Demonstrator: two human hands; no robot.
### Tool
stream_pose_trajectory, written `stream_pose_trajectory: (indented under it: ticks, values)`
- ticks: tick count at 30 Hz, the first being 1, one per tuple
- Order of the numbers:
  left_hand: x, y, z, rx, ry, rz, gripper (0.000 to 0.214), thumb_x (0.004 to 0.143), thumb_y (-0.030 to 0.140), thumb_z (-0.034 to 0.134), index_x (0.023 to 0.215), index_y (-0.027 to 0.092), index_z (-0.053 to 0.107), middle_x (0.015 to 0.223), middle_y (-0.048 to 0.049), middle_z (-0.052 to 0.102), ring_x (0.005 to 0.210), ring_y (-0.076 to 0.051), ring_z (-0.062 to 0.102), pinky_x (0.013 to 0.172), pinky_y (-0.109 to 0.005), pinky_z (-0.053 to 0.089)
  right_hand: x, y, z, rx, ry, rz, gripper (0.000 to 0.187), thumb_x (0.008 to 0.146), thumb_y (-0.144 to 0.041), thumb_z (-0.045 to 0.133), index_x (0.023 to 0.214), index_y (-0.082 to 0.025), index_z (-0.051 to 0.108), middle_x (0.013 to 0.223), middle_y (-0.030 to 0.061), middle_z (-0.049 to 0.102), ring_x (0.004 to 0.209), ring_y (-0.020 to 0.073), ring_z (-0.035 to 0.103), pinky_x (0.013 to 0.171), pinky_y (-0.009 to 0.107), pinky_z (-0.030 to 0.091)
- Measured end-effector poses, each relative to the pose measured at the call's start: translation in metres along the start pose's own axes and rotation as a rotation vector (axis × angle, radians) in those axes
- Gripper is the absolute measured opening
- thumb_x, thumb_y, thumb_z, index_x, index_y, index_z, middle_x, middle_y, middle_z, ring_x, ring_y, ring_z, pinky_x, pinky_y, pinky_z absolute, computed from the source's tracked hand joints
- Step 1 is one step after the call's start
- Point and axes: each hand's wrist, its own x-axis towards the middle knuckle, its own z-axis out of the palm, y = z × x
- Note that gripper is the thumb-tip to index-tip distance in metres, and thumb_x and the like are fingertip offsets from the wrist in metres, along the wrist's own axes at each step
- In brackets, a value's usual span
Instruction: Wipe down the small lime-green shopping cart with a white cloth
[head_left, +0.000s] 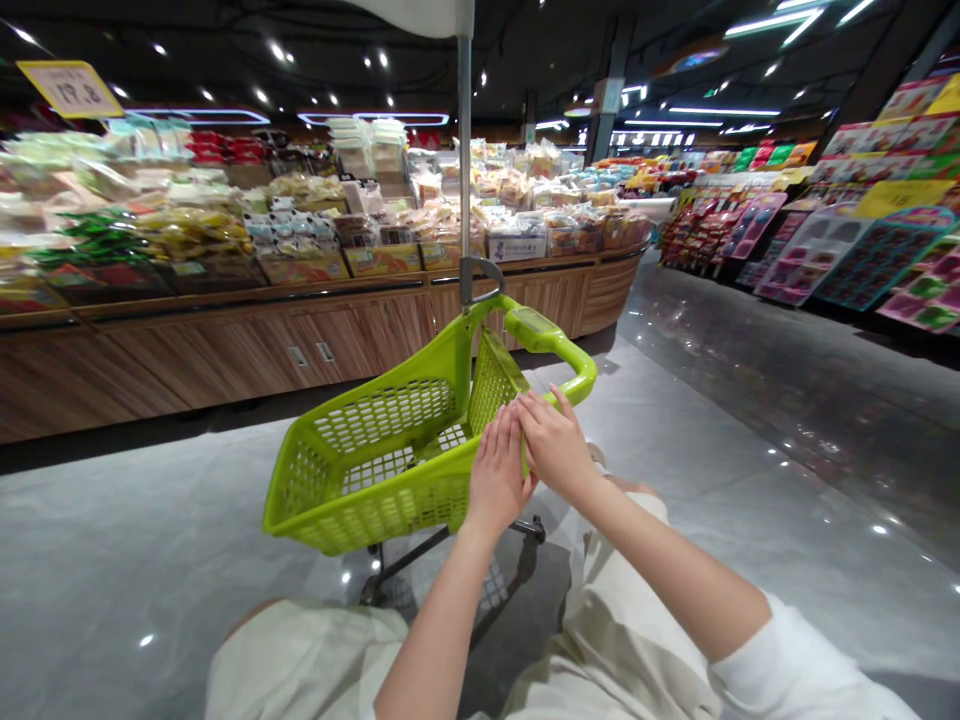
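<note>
At the near rim of the lime-green shopping cart [390, 500], your left hand [495, 475] and right hand [555, 445] lay open, neither closed round the handle [551, 340]. With so loose a hold, the cart could have rolled away across the glossy floor [150, 540].

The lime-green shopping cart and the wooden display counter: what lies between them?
In the head view, a stretch of polished grey floor lies between the lime-green shopping cart and the wooden display counter.

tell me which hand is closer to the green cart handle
Right. The right hand sits just below the curved green cart handle, its fingertips almost at it; the left hand lies beside it, farther from the handle, in front of the basket's near side.
</note>
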Motion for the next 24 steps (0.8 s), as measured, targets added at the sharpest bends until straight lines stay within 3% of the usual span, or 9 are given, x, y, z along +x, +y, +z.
stream_pose_trajectory:
  ticks: [3, 7, 11, 15, 18, 24]
  values:
    - [-0.002, 0.0, -0.003, 0.018, 0.03, -0.01, 0.08, 0.093, 0.038, 0.047, 0.154, 0.007, 0.006, 0.158, -0.019, 0.03, 0.15, -0.027, 0.02, 0.12, -0.048, 0.028, 0.005, 0.038, -0.017, 0.089, -0.029, -0.084, 0.033, 0.09, -0.016, 0.048, 0.116, -0.024, 0.067, 0.118, 0.0043, 0.071, 0.112, 0.0199, 0.064, 0.121, 0.049, 0.01]
    - [-0.003, 0.003, -0.004, 0.021, 0.044, 0.002, 0.077, 0.096, 0.044, 0.044, 0.154, 0.007, 0.008, 0.159, -0.0178, 0.03, 0.15, -0.026, 0.021, 0.119, -0.046, 0.029, 0.013, 0.105, -0.038, 0.138, -0.051, -0.042, 0.029, 0.09, -0.019, 0.044, 0.098, -0.025, 0.071, 0.102, 0.0022, 0.076, 0.097, 0.0187, 0.069, 0.118, 0.053, 0.009]
    - [-0.002, 0.003, -0.004, 0.026, 0.047, 0.024, 0.077, 0.095, 0.043, 0.045, 0.155, 0.009, 0.008, 0.158, -0.0168, 0.033, 0.149, -0.025, 0.024, 0.118, -0.046, 0.032, 0.014, 0.133, -0.038, 0.29, -0.048, -0.029, 0.032, 0.088, -0.02, 0.039, 0.096, -0.026, 0.07, 0.104, 0.0012, 0.075, 0.1, 0.0186, 0.068, 0.117, 0.052, 0.013]
    - [-0.006, 0.0, -0.002, 0.037, 0.063, 0.059, 0.076, 0.095, 0.044, 0.045, 0.155, 0.01, 0.01, 0.156, -0.0151, 0.037, 0.148, -0.023, 0.026, 0.118, -0.043, 0.031, 0.009, 0.12, -0.027, 0.396, 0.127, 0.089, 0.029, 0.083, -0.016, 0.038, 0.075, -0.023, 0.065, 0.08, 0.0002, 0.073, 0.08, 0.0173, 0.067, 0.109, 0.047, 0.034]
    - [-0.016, -0.003, 0.0, 0.037, 0.109, 0.068, 0.074, 0.095, 0.044, 0.045, 0.154, 0.011, 0.014, 0.152, -0.0142, 0.043, 0.147, -0.023, 0.029, 0.118, -0.042, 0.03, -0.002, 0.097, -0.029, 0.439, 0.237, 0.1, 0.028, 0.082, -0.015, 0.039, 0.071, -0.023, 0.063, 0.073, 0.0013, 0.069, 0.076, 0.0183, 0.064, 0.1, 0.042, 0.044]
    - [-0.047, -0.017, -0.006, -0.011, 0.264, 0.107, 0.06, 0.096, 0.036, 0.04, 0.149, 0.012, 0.027, 0.141, -0.0162, 0.055, 0.146, -0.024, 0.032, 0.117, -0.045, 0.028, -0.036, 0.06, -0.05, 0.61, 0.275, -0.033, 0.03, 0.085, -0.017, 0.039, 0.086, -0.023, 0.068, 0.083, 0.0033, 0.071, 0.082, 0.0201, 0.066, 0.099, 0.044, 0.046]
